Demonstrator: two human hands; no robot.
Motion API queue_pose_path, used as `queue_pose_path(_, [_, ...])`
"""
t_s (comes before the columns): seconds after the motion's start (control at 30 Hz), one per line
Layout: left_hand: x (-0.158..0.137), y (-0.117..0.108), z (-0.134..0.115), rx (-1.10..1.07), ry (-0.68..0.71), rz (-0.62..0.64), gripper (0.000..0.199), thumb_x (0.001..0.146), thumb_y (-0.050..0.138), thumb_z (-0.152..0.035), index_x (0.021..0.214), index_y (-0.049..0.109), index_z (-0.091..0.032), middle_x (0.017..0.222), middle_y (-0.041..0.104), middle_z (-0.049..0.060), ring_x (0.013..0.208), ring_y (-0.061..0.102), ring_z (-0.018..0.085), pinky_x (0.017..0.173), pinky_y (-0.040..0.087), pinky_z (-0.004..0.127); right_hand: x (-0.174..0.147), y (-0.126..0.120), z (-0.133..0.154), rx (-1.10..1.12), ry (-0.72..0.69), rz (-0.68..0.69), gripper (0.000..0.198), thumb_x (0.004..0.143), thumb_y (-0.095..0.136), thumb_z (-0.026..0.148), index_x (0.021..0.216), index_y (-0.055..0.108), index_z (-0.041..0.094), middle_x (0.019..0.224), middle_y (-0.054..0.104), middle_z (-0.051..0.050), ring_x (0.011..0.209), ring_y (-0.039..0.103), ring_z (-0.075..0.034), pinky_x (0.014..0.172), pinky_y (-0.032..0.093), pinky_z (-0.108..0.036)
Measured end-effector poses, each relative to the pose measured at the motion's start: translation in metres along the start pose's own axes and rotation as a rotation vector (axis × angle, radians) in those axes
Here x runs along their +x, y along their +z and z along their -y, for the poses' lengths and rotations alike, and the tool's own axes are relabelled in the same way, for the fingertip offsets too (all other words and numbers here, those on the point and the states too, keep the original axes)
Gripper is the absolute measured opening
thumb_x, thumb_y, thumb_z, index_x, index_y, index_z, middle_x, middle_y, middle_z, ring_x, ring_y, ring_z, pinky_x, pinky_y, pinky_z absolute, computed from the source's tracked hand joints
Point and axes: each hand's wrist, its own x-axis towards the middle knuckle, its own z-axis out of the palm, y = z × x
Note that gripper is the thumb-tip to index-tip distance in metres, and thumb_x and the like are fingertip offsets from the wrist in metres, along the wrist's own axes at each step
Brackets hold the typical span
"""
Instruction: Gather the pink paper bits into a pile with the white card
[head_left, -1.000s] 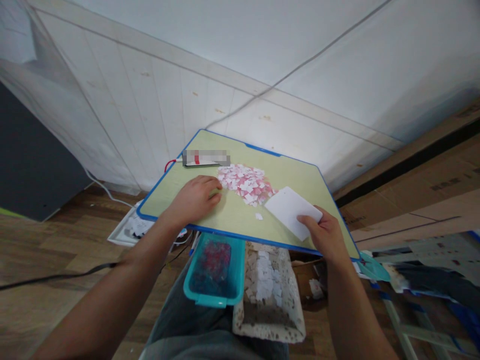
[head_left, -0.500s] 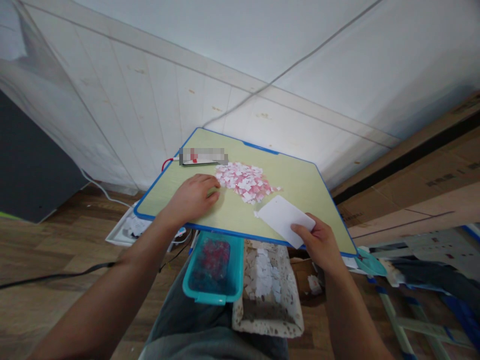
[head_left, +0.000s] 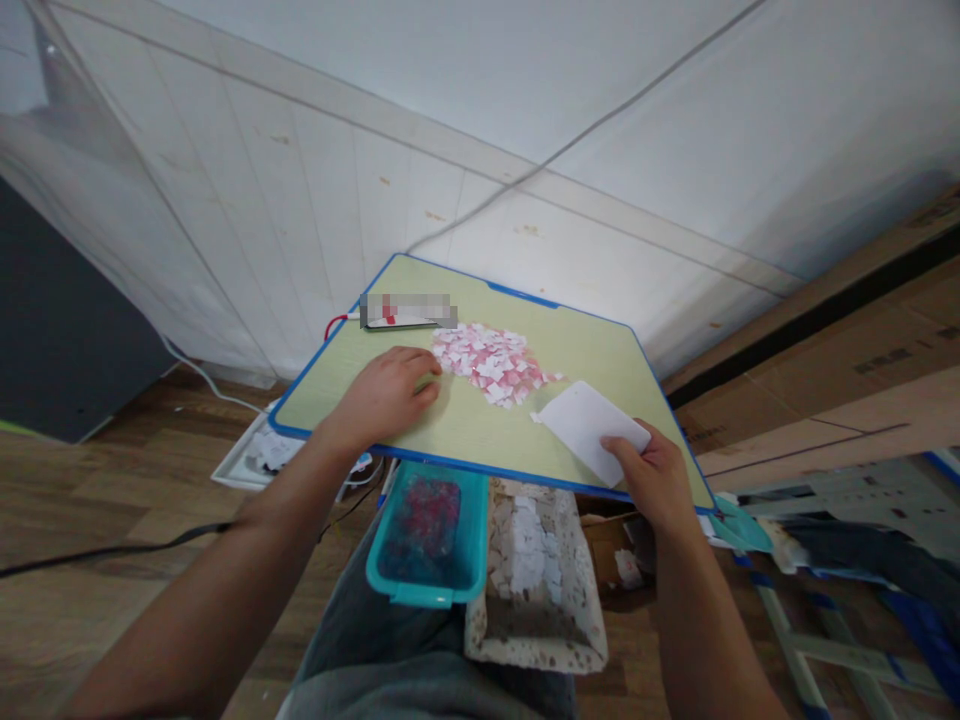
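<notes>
A flat white card (head_left: 589, 430) with rounded corners is held at its right end by my right hand (head_left: 656, 470), thumb on top, over the right part of the small yellow-green table (head_left: 345, 385). A small white scrap lies at the card's left corner. Left of the card is a loose pile of small pink and white paper-like pieces (head_left: 491, 362). My left hand (head_left: 394, 390) rests on the table at the pile's left edge, fingers bent. A gap shows between its thumb and forefinger, with nothing visible in it.
Below the table's near edge sit a teal bin (head_left: 427, 595) with red contents and a speckled foam box (head_left: 536, 655) holding white pieces. A partly blurred-out device (head_left: 405, 322) lies at the table's back left. Cardboard boxes (head_left: 825, 340) stand at right, against the white wall (head_left: 315, 180).
My right hand has moved the white card a little to the right, away from the pile, and the white scrap at its corner has shifted right too. My left hand stays in place.
</notes>
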Motion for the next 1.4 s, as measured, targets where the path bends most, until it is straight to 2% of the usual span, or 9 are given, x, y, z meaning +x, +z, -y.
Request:
queue_pose_path(0.2, [0.000,0.000,0.000,-0.016,0.001,-0.004,0.031,0.093,0.053,-0.027,0.117,0.071,-0.018,0.126,0.072,0.011,0.122,0.062,0.028,0.112,0.047,0.044,-0.002,-0.001,0.003,-0.033,-0.025,-0.067,0.026,0.085,0.070,0.046,0.086,0.068,0.019,0.069,0.060,0.003,0.061,0.051,-0.017,0.056,0.038,-0.028])
queue_pose_path(0.4, [0.000,-0.001,0.000,-0.017,0.000,-0.006,0.032,0.094,0.053,-0.027,0.117,0.072,-0.016,0.126,0.072,0.012,0.122,0.062,0.029,0.112,0.047,0.045,-0.008,0.015,0.014,-0.013,-0.108,0.089,0.026,0.089,0.067,0.045,0.089,0.068,0.019,0.072,0.059,0.002,0.065,0.050,-0.016,0.059,0.038,-0.027])
queue_pose_path(0.57, [0.000,0.001,0.000,-0.008,-0.004,-0.003,0.031,0.094,0.053,-0.027,0.117,0.071,-0.017,0.124,0.072,0.011,0.121,0.062,0.028,0.112,0.047,0.044,-0.008,0.020,0.013,0.092,-0.066,0.209,0.032,0.088,0.070,0.047,0.098,0.071,0.017,0.077,0.063,0.001,0.067,0.052,-0.017,0.060,0.041,-0.028])
queue_pose_path(0.73, [0.000,0.001,0.001,-0.008,-0.004,-0.006,0.031,0.093,0.053,-0.027,0.117,0.071,-0.017,0.124,0.072,0.011,0.121,0.062,0.028,0.112,0.047,0.043,-0.010,0.022,0.015,0.121,-0.069,0.169,0.030,0.088,0.070,0.046,0.099,0.071,0.018,0.080,0.065,0.000,0.069,0.053,-0.018,0.062,0.042,-0.029])
queue_pose_path(0.9, [0.000,0.002,0.001,-0.004,-0.005,-0.009,0.031,0.093,0.053,-0.027,0.116,0.072,-0.018,0.124,0.072,0.011,0.121,0.062,0.027,0.112,0.047,0.043,-0.019,0.032,0.019,0.155,-0.039,0.254,0.031,0.088,0.072,0.047,0.098,0.072,0.017,0.079,0.064,0.000,0.070,0.053,-0.018,0.061,0.042,-0.028])
queue_pose_path(1.07, [0.000,0.001,0.000,-0.001,-0.001,-0.007,0.031,0.095,0.051,-0.027,0.117,0.071,-0.018,0.125,0.071,0.011,0.122,0.062,0.028,0.113,0.046,0.043,-0.024,0.037,0.021,0.179,-0.025,0.156,0.032,0.087,0.072,0.047,0.098,0.072,0.017,0.078,0.064,0.000,0.069,0.053,-0.017,0.061,0.042,-0.028])
queue_pose_path(1.23, [0.000,-0.001,-0.001,-0.017,-0.012,0.005,0.031,0.094,0.051,-0.027,0.116,0.071,-0.018,0.124,0.072,0.011,0.121,0.062,0.027,0.112,0.047,0.044,-0.034,0.039,0.031,0.199,-0.006,0.325,0.031,0.087,0.073,0.045,0.098,0.073,0.016,0.081,0.067,-0.002,0.071,0.055,-0.019,0.063,0.043,-0.029])
queue_pose_path(1.4, [-0.001,-0.001,-0.001,-0.029,-0.033,0.009,0.032,0.093,0.053,-0.028,0.117,0.072,-0.020,0.125,0.072,0.011,0.121,0.062,0.028,0.113,0.046,0.046,-0.039,0.042,0.038,0.218,-0.002,0.290,0.030,0.086,0.073,0.044,0.097,0.072,0.016,0.082,0.068,-0.003,0.072,0.055,-0.019,0.064,0.043,-0.029])
